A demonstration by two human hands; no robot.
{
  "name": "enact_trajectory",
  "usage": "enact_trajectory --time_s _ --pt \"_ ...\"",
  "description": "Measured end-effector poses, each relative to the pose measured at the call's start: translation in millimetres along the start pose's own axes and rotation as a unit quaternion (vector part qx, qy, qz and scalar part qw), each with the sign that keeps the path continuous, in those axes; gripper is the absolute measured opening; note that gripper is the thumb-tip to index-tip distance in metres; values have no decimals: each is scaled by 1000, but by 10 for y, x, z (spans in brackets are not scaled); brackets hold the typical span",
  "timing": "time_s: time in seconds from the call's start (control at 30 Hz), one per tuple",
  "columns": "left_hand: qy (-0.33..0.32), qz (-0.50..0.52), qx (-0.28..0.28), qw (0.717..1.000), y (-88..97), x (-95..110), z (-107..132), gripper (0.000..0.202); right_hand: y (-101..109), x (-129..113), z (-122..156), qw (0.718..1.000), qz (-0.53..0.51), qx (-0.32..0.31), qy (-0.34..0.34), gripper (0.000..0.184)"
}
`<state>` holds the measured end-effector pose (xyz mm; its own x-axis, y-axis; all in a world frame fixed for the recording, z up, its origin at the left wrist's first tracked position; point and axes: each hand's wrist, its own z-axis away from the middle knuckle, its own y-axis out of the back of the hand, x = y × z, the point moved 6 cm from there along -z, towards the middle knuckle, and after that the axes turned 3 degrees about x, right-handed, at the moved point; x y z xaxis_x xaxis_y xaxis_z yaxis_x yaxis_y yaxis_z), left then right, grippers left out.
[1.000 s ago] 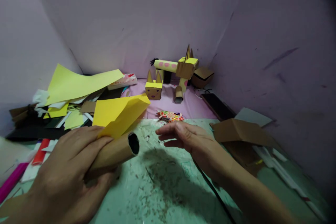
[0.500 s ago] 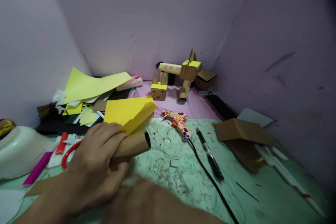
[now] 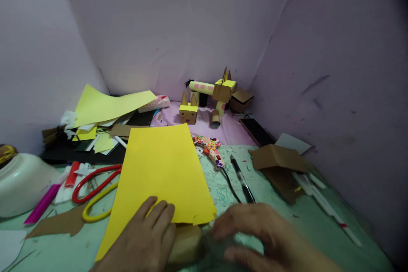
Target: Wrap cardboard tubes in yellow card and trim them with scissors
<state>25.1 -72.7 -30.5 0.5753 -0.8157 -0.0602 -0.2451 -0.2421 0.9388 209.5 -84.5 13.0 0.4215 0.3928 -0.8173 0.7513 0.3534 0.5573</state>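
Note:
Yellow paper (image 3: 162, 170) lies flat in the middle, reaching down to my left hand (image 3: 149, 238). My left hand presses on its lower part, fingers bent over a brown cardboard tube (image 3: 186, 244) at the paper's bottom edge; the thumb is hidden. Just right of the tube is my right hand (image 3: 255, 238), thumb and fingers apart. A dark smear lies between the right hand and the tube, too blurred to name. Left of the paper are scissors with one red handle (image 3: 92, 182) and one yellow handle (image 3: 97, 208), their blades covered.
A patterned glue gun (image 3: 212, 148) and a black pen (image 3: 244, 180) lie right of the paper. Cardboard animals (image 3: 223, 89) stand at the back. Folded cardboard (image 3: 279, 159) and a phone (image 3: 256, 131) are at right. A white bowl (image 3: 25, 182), a purple marker (image 3: 43, 204) and paper scraps (image 3: 105, 142) are left.
The yellow paper, earlier folded up behind the tube, now lies spread flat. My left hand and the tube have come down nearer me; my right hand has moved right and up, fingers apart.

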Motion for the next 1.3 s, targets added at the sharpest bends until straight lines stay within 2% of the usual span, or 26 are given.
enact_trajectory --time_s 0.03,0.07,0.13,0.23,0.3,0.37,0.47,0.57,0.67,0.77,0.87,0.97,1.17,1.3 --pt "11 23 -28 999 27 12 24 35 103 95 -30 999 16 48 -2 23" --pt "33 49 -30 998 104 1 41 36 185 176 -44 994 43 103 8 25" --pt "86 95 -1 992 317 -67 59 34 210 318 -45 984 86 154 20 31" --pt "128 172 19 977 542 -178 44 32 70 425 -48 986 96 137 29 37" --pt "110 210 -1 972 591 -205 5 34 -19 428 -65 989 88 114 32 40" --pt "101 218 -27 970 597 -234 -46 35 -44 434 -83 989 86 120 23 37" --pt "165 230 -42 958 565 -346 -163 27 5 491 -73 981 87 171 3 33" --pt "216 271 -57 936 454 -410 -328 22 8 545 -37 979 99 180 13 42" --pt "238 302 -89 919 216 -414 -435 27 -42 533 -20 983 111 144 34 48" --pt "262 306 -83 911 -38 -426 -417 33 -112 472 -40 986 131 86 52 34" --pt "243 297 -63 921 -179 -409 -360 36 -153 433 -71 985 154 55 62 18" --pt "234 298 -65 923 -221 -394 -314 35 -161 434 -89 983 159 60 64 10" --pt "213 272 6 939 -144 -362 -279 37 -181 435 -66 982 161 66 75 13" --pt "208 284 1 936 -152 -349 -280 34 -158 453 -34 983 147 88 65 7"
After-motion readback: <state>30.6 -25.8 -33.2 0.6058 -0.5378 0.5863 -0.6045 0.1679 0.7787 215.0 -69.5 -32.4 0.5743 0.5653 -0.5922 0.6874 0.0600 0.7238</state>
